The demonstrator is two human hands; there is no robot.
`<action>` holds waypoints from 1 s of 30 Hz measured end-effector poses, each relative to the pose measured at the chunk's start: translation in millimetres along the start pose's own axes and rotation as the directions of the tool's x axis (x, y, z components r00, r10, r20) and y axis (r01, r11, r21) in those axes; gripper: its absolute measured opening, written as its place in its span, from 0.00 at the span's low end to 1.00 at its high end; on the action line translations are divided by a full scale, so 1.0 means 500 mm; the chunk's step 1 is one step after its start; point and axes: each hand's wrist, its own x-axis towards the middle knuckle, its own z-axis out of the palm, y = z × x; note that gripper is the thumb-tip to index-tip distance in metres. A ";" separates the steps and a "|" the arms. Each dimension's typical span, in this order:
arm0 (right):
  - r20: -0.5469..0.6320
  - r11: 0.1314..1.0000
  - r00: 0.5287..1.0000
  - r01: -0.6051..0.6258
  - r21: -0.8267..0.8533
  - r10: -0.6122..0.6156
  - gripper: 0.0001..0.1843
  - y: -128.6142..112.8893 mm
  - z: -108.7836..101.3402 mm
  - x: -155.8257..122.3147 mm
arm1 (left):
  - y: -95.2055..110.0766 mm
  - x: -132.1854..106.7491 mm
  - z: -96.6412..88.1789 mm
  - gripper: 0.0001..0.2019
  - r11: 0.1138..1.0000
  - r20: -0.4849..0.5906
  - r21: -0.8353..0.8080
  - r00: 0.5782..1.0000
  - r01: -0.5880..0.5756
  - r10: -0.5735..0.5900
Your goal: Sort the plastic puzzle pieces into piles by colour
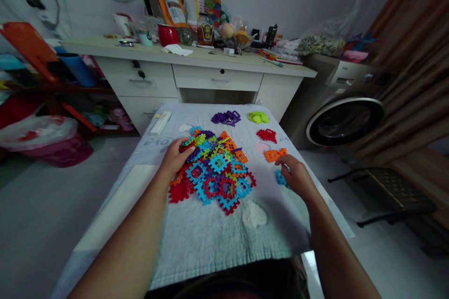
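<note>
A heap of mixed coloured plastic puzzle tiles (215,170) lies in the middle of a cloth-covered table (196,233). My left hand (176,155) rests on the heap's left edge, fingers curled over a red tile. My right hand (296,175) lies palm down to the right of the heap, fingers pressed on a blue tile (279,178). Sorted small piles sit beyond: purple tiles (226,117), lime tiles (258,117), red tiles (266,135), orange tiles (275,154).
A white remote-like bar (160,123) lies at the table's far left corner. Behind stands a cluttered white desk (217,77). A washing machine (345,121) is at the right, a black rack (389,191) on the floor beside it. Bags and shelves crowd the left.
</note>
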 end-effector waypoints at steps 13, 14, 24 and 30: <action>0.133 0.987 0.985 -0.096 -0.126 0.113 0.14 -0.123 0.165 0.124 | 0.006 -0.002 -0.003 0.24 1.000 -0.006 0.014 1.000 -0.004 0.005; 0.120 0.987 0.986 -0.104 -0.121 0.119 0.12 -0.119 0.168 0.123 | 0.005 -0.002 -0.002 0.24 1.000 -0.006 0.011 1.000 -0.002 0.002; -0.232 0.977 0.949 -0.199 0.079 0.212 0.15 -0.018 0.103 0.115 | -0.008 0.002 -0.001 0.25 1.000 0.002 0.018 1.000 0.009 -0.009; -0.345 0.894 0.826 -0.399 0.203 0.447 0.15 0.039 0.062 0.110 | -0.001 -0.001 -0.003 0.25 1.000 0.010 0.031 1.000 -0.002 0.002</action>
